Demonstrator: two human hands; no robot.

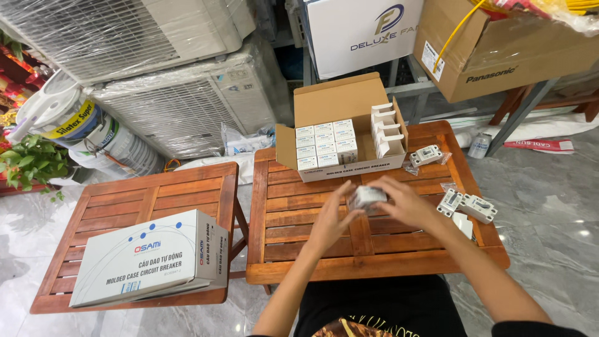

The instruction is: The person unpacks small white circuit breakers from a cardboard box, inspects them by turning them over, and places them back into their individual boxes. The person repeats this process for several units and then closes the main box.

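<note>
White small box [367, 198] held between both hands above slatted wooden tabletop [299, 246].
Left hand [331, 218] cupped against box from left, fingers curled closed on it; right hand [402, 203] wrapped over right side, fingers gripping same box. Behind hands, open cardboard carton [340, 103] packed with rows of small white boxes. White circuit breakers [468, 205] loose near right edge, another [426, 155] just beside carton. Flat grey-white package [150, 256] lying on separate wooden table to left.

Open carton [340, 103] at table's [374, 256] back; breakers [465, 205] on right.
</note>
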